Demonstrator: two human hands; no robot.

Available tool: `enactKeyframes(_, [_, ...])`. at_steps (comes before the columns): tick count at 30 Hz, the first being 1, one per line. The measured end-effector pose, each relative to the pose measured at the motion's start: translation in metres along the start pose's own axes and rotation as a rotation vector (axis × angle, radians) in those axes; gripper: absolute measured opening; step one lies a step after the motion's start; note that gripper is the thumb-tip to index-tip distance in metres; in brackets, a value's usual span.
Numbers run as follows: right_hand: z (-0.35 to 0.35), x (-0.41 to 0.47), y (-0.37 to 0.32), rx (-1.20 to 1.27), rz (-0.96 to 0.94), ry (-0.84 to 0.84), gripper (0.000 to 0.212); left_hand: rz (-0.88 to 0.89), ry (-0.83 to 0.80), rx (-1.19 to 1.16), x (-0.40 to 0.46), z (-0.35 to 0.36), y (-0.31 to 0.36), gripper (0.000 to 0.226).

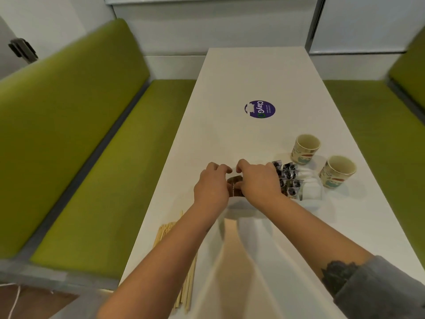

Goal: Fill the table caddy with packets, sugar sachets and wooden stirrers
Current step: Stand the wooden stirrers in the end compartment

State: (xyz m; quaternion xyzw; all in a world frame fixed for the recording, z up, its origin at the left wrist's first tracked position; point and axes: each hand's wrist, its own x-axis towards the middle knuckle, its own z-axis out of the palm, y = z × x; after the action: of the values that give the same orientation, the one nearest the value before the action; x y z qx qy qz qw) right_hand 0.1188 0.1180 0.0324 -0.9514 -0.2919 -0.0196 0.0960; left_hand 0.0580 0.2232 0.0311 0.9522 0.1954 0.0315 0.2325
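A white table caddy sits on the white table, right of centre. Dark packets fill its middle section and white sachets lie at its right end. Both hands meet over its left end. My left hand and my right hand have curled fingers around a bunch of brown packets, mostly hidden between them. Wooden stirrers lie in a loose pile at the table's near left edge, partly under my left forearm.
Two patterned paper cups stand right of the caddy. A purple round sticker marks the table's middle. Green bench seats flank the table. A white paper bag stands open near the front.
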Motion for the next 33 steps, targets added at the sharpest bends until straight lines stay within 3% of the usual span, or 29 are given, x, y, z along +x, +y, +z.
enactKeyframes(7, [-0.001, 0.002, 0.003, 0.112, 0.049, -0.043, 0.030, -0.032, 0.107, -0.103, -0.008, -0.010, -0.011, 0.037])
enactKeyframes(13, [-0.015, -0.016, -0.003, 0.259, 0.073, 0.073, 0.027, -0.062, 0.124, -0.150, -0.027, -0.029, -0.042, 0.032])
enactKeyframes(18, [-0.019, -0.045, -0.030, 0.397, 0.082, 0.102, 0.019, -0.112, 0.044, -0.181, -0.050, -0.046, -0.077, 0.031])
enactKeyframes(25, [-0.001, -0.085, -0.081, 0.536, 0.241, -0.055, 0.021, -0.180, -0.135, -0.082, -0.081, -0.058, -0.124, 0.043])
enactKeyframes(33, [0.037, -0.114, -0.142, 0.429, 0.422, -0.245, 0.021, -0.205, -0.319, 0.103, -0.100, -0.055, -0.159, 0.056])
